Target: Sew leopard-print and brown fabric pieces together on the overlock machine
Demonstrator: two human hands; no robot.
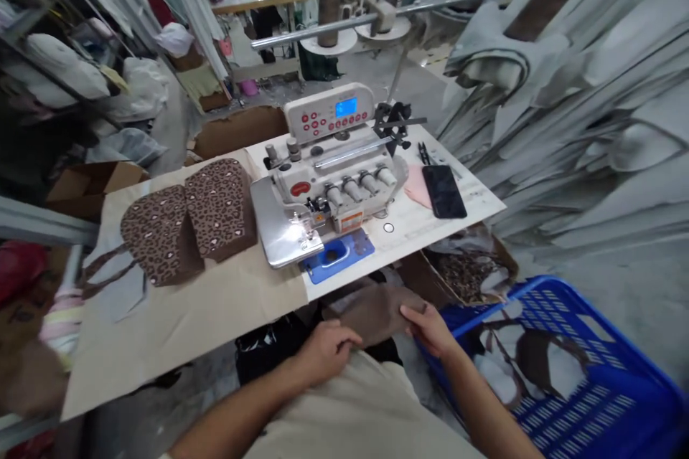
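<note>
The dull brown, oblong piece of soft fabric (377, 312) is in front of the white overlock sewing machine (349, 150) and lower than its base, stretched between both hands. Its surface is matte, with a greyer tone toward the far side; its far edge is too indistinct to inspect.

Left hand (327, 353): fingers curled together, gripping the near edge. Right hand (428, 328): thumb laid on top, fingers behind, clamped on the right end.

Step in hand, as judged: holding and spreading the piece off the table. Any further move appears to call for even tension from both grips, since such limp material would probably fold if either let go.

At the machine's front lies a flat blue plate (352, 254) with a dark opening. The machine's own left end carries a smooth, reflective metal plate. Left of the machine, two thick stacks of brown leopard-print fabric pieces with rounded tops (218, 204) rest on creased tan paper (237, 297). Right of the machine, a glossy black rectangular phone (446, 192) partly overlaps a pale pink soft item (416, 186). Lower right of the machine stands a blue slotted plastic basket (638, 391), holding loose brown and white pieces (549, 366). Behind the machine, a brown thread cone (329, 3) stands upright on a white disc.
</note>
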